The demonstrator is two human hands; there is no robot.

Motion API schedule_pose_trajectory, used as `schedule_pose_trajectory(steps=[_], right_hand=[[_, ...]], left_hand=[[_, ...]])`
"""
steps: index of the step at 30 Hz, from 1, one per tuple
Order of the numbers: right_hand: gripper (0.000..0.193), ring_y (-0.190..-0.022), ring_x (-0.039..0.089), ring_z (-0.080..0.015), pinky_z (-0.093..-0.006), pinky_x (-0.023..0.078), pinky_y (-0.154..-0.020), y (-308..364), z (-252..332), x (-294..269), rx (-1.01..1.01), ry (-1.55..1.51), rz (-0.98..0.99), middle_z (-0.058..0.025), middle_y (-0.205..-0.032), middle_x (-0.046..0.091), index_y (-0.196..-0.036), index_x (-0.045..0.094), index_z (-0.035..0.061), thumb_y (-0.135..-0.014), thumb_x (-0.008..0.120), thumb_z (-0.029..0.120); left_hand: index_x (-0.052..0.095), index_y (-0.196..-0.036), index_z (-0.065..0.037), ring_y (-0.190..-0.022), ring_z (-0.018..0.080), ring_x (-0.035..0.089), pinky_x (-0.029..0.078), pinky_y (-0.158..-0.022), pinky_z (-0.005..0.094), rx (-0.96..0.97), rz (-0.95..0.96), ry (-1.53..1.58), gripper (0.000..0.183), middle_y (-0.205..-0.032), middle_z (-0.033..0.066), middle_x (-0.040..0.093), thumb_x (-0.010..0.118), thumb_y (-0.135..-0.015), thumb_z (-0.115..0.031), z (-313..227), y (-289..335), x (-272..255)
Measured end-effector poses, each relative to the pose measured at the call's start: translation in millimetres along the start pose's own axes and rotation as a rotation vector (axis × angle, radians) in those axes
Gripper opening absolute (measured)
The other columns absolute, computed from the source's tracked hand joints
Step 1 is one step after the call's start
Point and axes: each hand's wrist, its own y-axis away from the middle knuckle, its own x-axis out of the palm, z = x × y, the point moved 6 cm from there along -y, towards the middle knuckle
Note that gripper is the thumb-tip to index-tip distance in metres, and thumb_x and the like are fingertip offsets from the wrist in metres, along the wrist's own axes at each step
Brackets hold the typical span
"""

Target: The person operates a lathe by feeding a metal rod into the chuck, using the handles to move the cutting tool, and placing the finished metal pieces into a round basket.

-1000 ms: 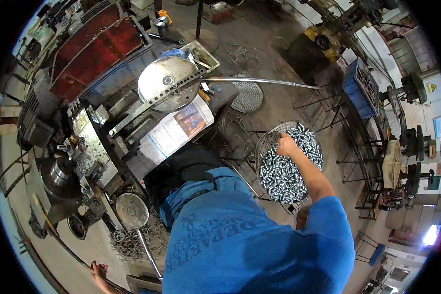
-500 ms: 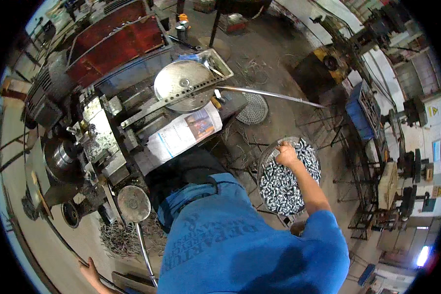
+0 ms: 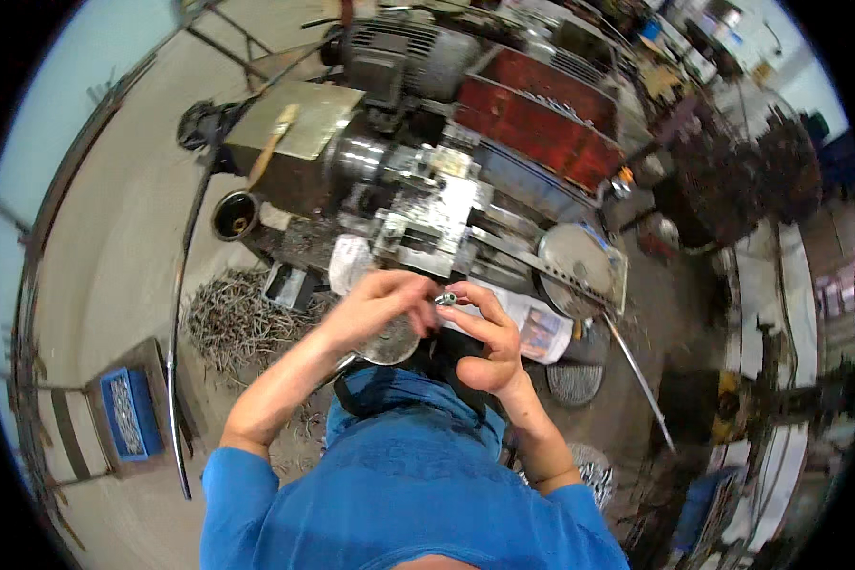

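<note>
In front of my waist, the thumb and fingers of my right hand [image 3: 489,342] pinch a small shiny metal cylinder [image 3: 446,299] with a hole in its end. My left hand [image 3: 385,306] is close beside it, its fingers blurred by motion, so I cannot tell whether they touch the piece. Just beyond both hands is a lathe-like machine, with a round metal chuck [image 3: 359,163] and a worn metal slide [image 3: 437,214]. Beneath my left hand is a round metal disc [image 3: 390,346]. Low at my right, partly hidden by my arm, a basin holds many small metal pieces [image 3: 594,475].
A red metal bin [image 3: 541,114] stands behind the machine. A large round plate [image 3: 577,266] and a printed paper sheet [image 3: 544,332] lie to the right. Metal shavings [image 3: 237,323] are heaped at left, near a long bar [image 3: 173,380] and a blue crate [image 3: 128,413].
My right hand has come up from the basin to my waist with a metal cylinder. My left hand has moved in from the lower left to meet it. The view has swung left.
</note>
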Motion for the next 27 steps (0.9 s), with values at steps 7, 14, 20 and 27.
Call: schedule_pose_trajectory(steps=[7, 14, 20, 27], right_hand=[[0.047, -0.098, 0.055, -0.0348, -0.0380, 0.044, -0.085, -21.7, 5.9, 17.0, -0.072, 0.113, 0.013, -0.0209, -0.112, 0.054, -0.100, 0.063, -0.0008, -0.055, 0.056, 0.009], [0.038, -0.086, 0.055, -0.0336, -0.0402, 0.047, -0.074, -42.9, 16.6, 32.3, -0.159, 0.442, 0.207, -0.0170, -0.099, 0.056, -0.091, 0.062, 0.0010, -0.055, 0.060, 0.011], [0.036, -0.085, 0.056, -0.0320, -0.0394, 0.048, -0.074, -69.0, 12.6, 48.0, -0.168, 0.435, 0.417, -0.0154, -0.099, 0.058, -0.089, 0.064, 0.0026, -0.054, 0.062, 0.010], [0.037, -0.094, 0.057, -0.0324, -0.0392, 0.049, -0.081, -145.5, -19.1, 52.6, -0.197, 0.545, 0.492, -0.0158, -0.103, 0.061, -0.091, 0.068, 0.0051, -0.055, 0.065, 0.011]], left_hand=[[0.060, -0.089, 0.001, -0.060, 0.0124, 0.060, 0.048, -0.056, 0.0248, 0.009, -0.011, 0.176, 0.036, -0.070, 0.0073, 0.062, 0.052, -0.093, -0.034, 21.2, -1.7, -5.0], [0.062, -0.085, 0.002, -0.058, 0.0095, 0.057, 0.047, -0.052, 0.0230, -0.087, -0.085, -0.094, 0.034, -0.065, 0.0045, 0.059, 0.060, -0.088, -0.032, 19.5, 2.7, -25.3], [0.061, -0.084, 0.002, -0.058, 0.0096, 0.057, 0.046, -0.053, 0.0237, -0.060, -0.147, -0.205, 0.030, -0.065, 0.0040, 0.059, 0.062, -0.088, -0.027, -1.5, 13.1, -43.9], [0.060, -0.083, 0.002, -0.059, 0.0120, 0.059, 0.047, -0.056, 0.0276, 0.002, -0.362, -0.580, 0.011, -0.064, 0.0073, 0.061, 0.060, -0.080, -0.009, -37.2, 74.8, -108.6]])
